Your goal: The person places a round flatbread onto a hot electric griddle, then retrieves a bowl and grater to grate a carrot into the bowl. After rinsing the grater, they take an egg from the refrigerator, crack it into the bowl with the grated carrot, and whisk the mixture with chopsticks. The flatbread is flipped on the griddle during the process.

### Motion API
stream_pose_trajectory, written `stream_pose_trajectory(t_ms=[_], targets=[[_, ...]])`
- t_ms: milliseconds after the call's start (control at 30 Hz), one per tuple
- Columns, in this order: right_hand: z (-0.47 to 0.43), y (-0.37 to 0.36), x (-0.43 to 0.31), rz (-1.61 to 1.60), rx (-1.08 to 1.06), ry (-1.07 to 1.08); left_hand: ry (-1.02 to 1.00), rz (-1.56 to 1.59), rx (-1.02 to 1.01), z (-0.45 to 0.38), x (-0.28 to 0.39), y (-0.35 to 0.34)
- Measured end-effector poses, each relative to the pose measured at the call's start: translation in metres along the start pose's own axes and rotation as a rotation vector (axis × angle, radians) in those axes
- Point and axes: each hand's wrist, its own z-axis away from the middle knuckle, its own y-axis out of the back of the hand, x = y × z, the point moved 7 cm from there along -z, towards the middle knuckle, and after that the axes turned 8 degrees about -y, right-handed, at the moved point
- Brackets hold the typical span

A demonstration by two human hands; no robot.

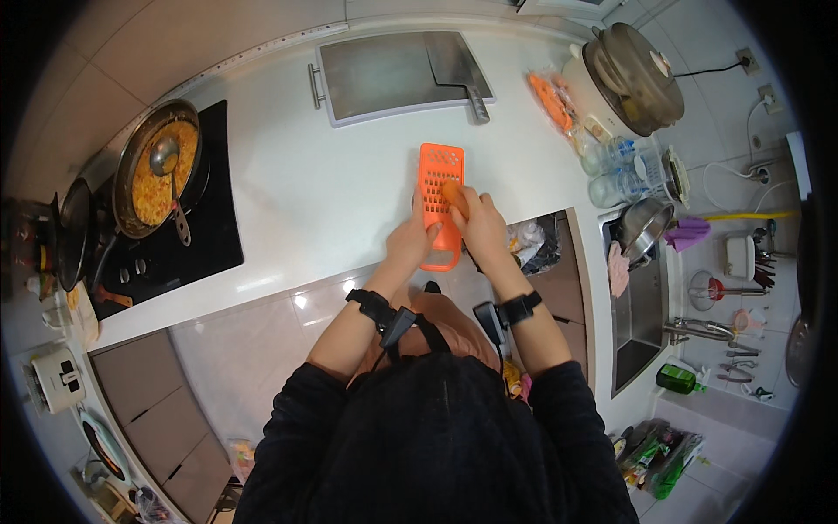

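Observation:
Over the counter's front edge lies an orange plastic grater, its holed end pointing away from me. My left hand grips its left side, thumb across the front. In my right hand is an orange piece of vegetable, probably a carrot, pressed on the grating holes. Whether a bowl or plate sits under the grater is mostly hidden. Both wrists wear black straps with small devices.
A cutting board with a cleaver lies farther back. To the left, a pan of food with a ladle stands on a black cooktop. At right are bagged carrots, glass jars, a steamer and a sink.

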Motion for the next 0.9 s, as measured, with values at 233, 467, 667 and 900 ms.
stream_pose_trajectory(t_ms=[233,467,667,900], targets=[[0.009,-0.009,-0.004,0.103,-0.093,-0.009,0.008,-0.006,-0.029,0.005,0.004,-0.008],[0.019,-0.004,-0.004,0.103,-0.102,-0.007,-0.007,-0.001,-0.029,-0.001,-0.001,-0.008],[0.002,-0.015,-0.009,0.149,-0.070,-0.011,-0.019,0.001,-0.044,0.003,0.004,-0.010],[0.014,-0.014,-0.006,0.172,-0.133,-0.003,-0.009,-0.034,-0.048,-0.003,0.003,-0.006]])
